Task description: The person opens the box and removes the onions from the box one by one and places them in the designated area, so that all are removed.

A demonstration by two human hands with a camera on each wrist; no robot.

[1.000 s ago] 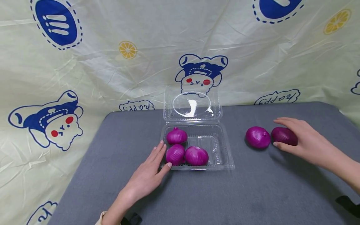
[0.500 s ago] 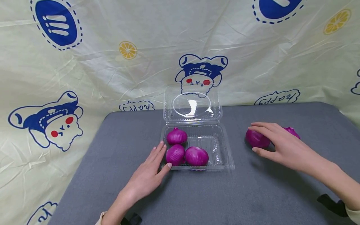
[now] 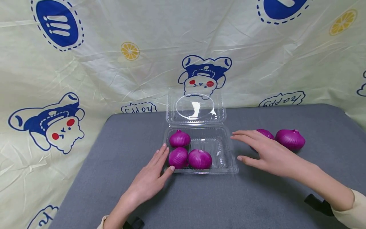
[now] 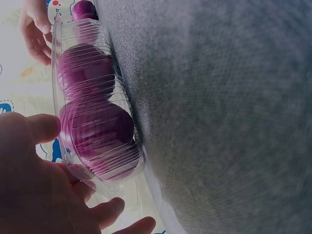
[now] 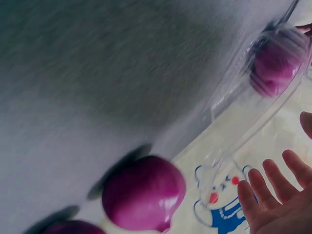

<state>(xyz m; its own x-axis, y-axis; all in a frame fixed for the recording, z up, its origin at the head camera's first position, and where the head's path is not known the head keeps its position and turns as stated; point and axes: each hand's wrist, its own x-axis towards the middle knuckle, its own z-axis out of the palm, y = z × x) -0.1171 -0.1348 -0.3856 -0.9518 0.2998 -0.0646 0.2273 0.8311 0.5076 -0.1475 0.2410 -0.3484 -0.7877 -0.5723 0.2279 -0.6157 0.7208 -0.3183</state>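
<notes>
A clear plastic clamshell box [image 3: 224, 168] stands with its lid [image 3: 195, 106] raised, and 3 red onions [image 3: 200, 158] sit in its left and front part. My left hand [image 3: 150, 178] rests against the box's front left corner, its fingers along the left side and the thumb at the front rim. In the left wrist view the thumb [image 4: 44, 127] touches the rim. With nothing in it, my right hand [image 3: 268, 156] hovers beside the box's right side, fingers stretched towards it. Behind that hand is a partly hidden red onion [image 3: 266, 133], next to another red onion [image 3: 290, 139].
A grey cloth [image 3: 217, 200] covers the table. Behind it hangs a pale printed curtain [image 3: 154, 76], close to the raised lid. Dark straps [image 3: 318, 204] show at both wrists.
My right hand has let go of the rightmost onion and moved left, passing over the other loose onion to the box's right side. The left hand and the box stay put.
</notes>
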